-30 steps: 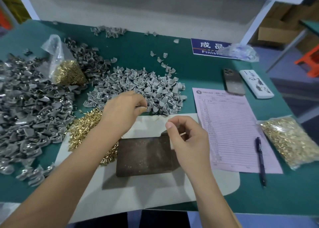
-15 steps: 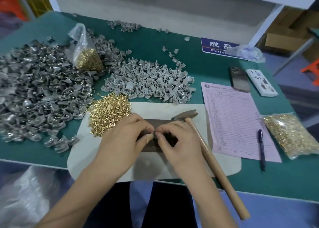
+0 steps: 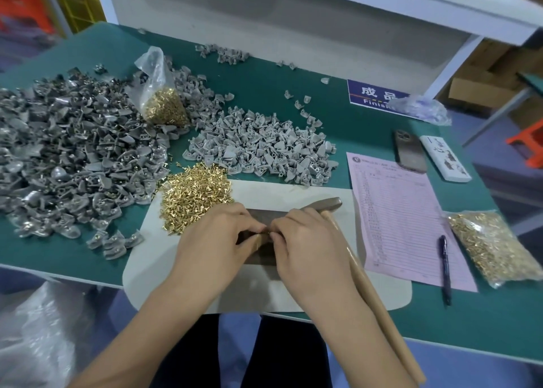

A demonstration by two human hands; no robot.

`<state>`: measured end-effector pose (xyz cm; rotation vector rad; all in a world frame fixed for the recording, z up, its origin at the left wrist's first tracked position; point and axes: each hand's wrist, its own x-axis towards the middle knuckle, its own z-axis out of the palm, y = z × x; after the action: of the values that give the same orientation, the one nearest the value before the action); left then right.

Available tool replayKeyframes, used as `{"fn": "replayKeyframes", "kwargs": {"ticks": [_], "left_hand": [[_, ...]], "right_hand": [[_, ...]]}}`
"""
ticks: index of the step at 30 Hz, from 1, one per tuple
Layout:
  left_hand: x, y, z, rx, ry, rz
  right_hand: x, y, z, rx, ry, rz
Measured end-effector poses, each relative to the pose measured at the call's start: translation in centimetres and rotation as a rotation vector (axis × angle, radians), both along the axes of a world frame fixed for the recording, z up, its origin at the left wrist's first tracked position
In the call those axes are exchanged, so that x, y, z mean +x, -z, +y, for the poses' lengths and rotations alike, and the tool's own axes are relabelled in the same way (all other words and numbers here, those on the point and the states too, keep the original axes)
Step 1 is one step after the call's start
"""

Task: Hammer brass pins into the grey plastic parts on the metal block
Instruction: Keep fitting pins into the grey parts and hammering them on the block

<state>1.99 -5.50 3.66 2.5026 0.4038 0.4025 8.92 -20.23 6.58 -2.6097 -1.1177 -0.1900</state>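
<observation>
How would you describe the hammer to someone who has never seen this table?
Find the green table, then the pale mat at its near edge. The hammer lies along the mat's right side, beside the right hand. It is the only long tool with a wooden handle.

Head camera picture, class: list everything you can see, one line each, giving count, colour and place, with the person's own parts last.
metal block: one, dark brown, under both hands.
hammer: one, wooden handle, right of block.
loose brass pins: one heap, gold, left of block.
grey plastic parts: many, grey, piles behind and left.
pin bags: two, clear, far right and back left.
pink form: one, right of mat.
pen: one, dark, on form.
phone: one, dark, behind form.
white mat: one, under block.
left hand: pinching at block.
right hand: pinching, fingers meeting the left's.
</observation>
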Motion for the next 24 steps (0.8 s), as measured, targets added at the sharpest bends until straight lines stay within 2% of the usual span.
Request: {"fn": "replayKeyframes", "kwargs": {"ticks": [2,7,14,17,19,20,22,24], "left_hand": [[0.0,0.0,0.1,0.006,-0.001,0.007],[0.0,0.0,0.1,0.005,-0.002,-0.009],[-0.7,0.1,-0.5,0.056,0.011,-0.054],[-0.9,0.0,-0.7,0.103,0.007,-0.06],[-0.8,0.1,-0.6,0.108,0.009,-0.063],[-0.8,0.1,-0.7,0.107,0.008,-0.065],[-0.8,0.2,-0.8,0.109,0.002,-0.065],[-0.7,0.2,-1.0,0.115,-0.003,-0.066]], "right_hand": [[-0.1,0.0,0.1,-0.009,0.006,0.0],[0.9,1.2,-0.7,0.176,0.032,0.222],[1.5,2.0,-1.2,0.215,0.013,0.217],[2.0,2.0,-2.2,0.468,0.022,0.397],[2.8,2.3,-3.4,0.612,0.128,0.396],[3.2,2.7,-4.0,0.574,0.225,0.304],[3.9,3.6,-5.1,0.309,0.444,0.161],[4.2,4.4,-5.6,0.056,0.524,0.181]]}}
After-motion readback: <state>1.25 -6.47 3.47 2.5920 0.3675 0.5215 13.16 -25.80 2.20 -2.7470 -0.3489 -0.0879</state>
